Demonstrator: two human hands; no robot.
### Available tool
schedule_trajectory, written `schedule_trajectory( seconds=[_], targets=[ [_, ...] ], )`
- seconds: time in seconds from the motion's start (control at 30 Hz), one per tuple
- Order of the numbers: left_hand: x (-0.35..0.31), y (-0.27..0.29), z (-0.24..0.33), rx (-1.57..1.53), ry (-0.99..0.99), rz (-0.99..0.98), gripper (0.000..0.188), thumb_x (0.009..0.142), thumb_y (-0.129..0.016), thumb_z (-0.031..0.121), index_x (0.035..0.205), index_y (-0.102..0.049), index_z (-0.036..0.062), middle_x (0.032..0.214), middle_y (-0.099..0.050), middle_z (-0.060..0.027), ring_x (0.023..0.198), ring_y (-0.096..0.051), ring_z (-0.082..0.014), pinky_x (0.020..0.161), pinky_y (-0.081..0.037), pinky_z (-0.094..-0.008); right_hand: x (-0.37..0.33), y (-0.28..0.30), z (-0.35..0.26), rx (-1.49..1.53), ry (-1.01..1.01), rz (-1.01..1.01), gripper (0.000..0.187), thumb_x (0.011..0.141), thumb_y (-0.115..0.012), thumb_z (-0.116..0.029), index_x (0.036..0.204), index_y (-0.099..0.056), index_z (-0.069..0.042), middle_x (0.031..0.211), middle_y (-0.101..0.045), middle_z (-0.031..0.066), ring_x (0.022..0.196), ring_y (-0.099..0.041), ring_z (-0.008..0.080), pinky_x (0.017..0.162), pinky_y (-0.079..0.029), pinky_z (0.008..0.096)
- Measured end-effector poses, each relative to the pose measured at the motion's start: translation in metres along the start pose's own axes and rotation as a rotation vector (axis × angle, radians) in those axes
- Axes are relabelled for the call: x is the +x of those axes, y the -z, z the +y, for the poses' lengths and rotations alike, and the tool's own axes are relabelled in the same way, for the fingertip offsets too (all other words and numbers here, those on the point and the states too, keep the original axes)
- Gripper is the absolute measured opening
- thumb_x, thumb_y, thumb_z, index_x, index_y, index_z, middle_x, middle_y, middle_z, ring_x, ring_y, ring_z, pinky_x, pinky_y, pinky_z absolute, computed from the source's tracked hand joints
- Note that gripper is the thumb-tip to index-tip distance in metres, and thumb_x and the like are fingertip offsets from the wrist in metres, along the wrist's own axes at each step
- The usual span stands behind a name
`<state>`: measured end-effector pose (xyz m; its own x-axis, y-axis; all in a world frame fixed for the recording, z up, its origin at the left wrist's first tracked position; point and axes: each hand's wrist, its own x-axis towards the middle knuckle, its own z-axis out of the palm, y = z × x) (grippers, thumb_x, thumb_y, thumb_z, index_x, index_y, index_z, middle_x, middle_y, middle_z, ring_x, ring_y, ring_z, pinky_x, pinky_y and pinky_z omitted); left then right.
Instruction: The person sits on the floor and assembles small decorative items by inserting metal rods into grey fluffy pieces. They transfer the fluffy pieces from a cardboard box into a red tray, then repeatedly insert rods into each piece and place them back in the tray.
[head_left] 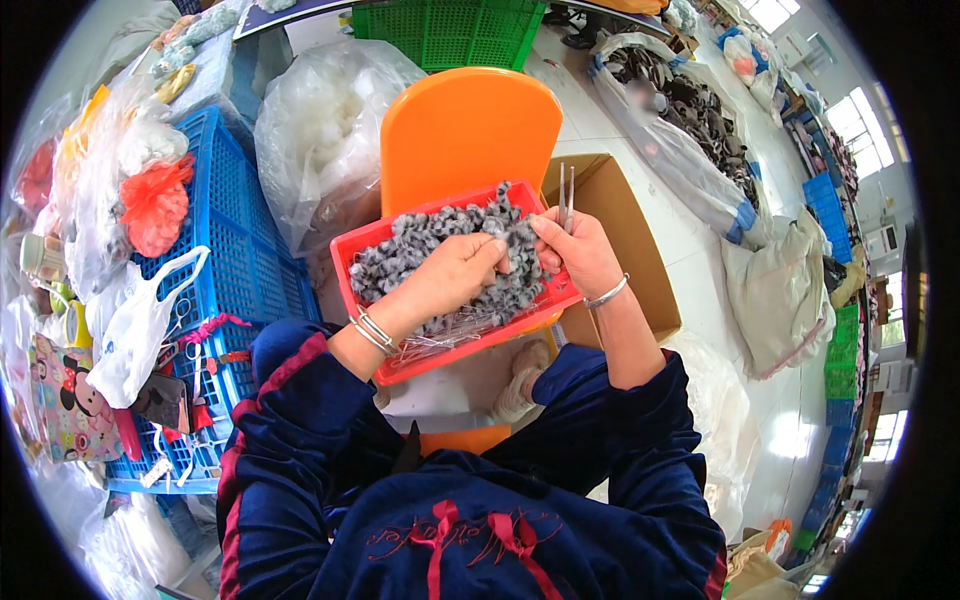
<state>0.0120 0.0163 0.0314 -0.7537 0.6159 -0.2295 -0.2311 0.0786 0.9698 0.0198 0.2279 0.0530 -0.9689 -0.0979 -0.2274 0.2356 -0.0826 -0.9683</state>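
— Hands on our list?
— Right hand: pinching steel tweezers, tips upward. Left hand: fingers curled; whether gripping anything, we cannot tell.
— Grey furry pieces?
— Heaped in our red tray, below both hands.

Two hands, one red tray, one tweezer pair
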Motion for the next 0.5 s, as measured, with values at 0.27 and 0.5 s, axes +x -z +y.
schedule_trajectory(
  seconds=[0.27, 0.5],
  targets=[
    [0.002, -0.010, 0.013, 0.063, -0.062, 0.069, 0.039, 0.097, -0.043, 0.033, 0.078, -0.056, 0.0014, 0.061, -0.049, -0.0021, 0.056, -0.046, -0.0108, 0.054, -0.041, -0.0283, -0.004, 0.006, -0.002, 0.132, 0.016, -0.043, 0.016, 0.092, -0.065, -0.016, 0.086, -0.057, -0.004, 0.067, -0.055, 0.0000, 0.052, -0.045, 0.0059, 0.046, -0.037, 0.0217],
    [0.006, -0.016, 0.015, -0.133, 0.031, -0.016, 0.033, 0.102, -0.039, 0.033, 0.082, -0.048, 0.0081, 0.055, -0.031, 0.0067, 0.044, -0.027, -0.0049, 0.041, -0.023, -0.0235, -0.003, 0.010, 0.001, 0.151, 0.076, -0.015, 0.014, 0.091, -0.065, -0.012, 0.085, -0.057, -0.003, 0.066, -0.055, 0.0005, 0.051, -0.046, 0.0063, 0.046, -0.037, 0.0209]
  ],
)
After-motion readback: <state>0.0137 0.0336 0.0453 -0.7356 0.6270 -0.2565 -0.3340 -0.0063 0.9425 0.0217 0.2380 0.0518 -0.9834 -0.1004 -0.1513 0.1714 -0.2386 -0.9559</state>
